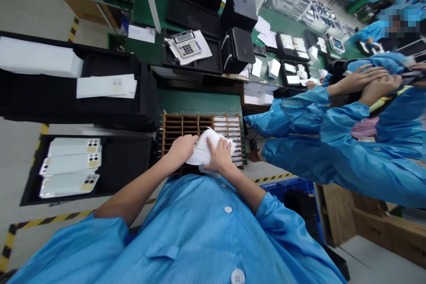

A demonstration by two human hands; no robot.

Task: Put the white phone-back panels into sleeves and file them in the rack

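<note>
In front of my body I hold a bundle of white paper-like sheets (202,150) over a brown divided crate. My left hand (181,150) grips the bundle's left edge, with its fingers closed and the tips partly hidden. Across the right part of the bundle lies my right hand (220,156), fingers spread over the top and thumb at the near side. The brown crate (182,125) has rows of narrow slots. Thin white-edged items (234,131) fill the slots on its right side, while several left slots show nothing in them. The bundle and my hands hide the crate's middle.
To the left, a black tray (126,164) holds white phone-shaped pieces (71,159). Above it, a black bin (113,64) carries white strips (104,86). A calculator (187,44) lies on papers beyond the crate. A co-worker's blue sleeves (339,124) are close on the right.
</note>
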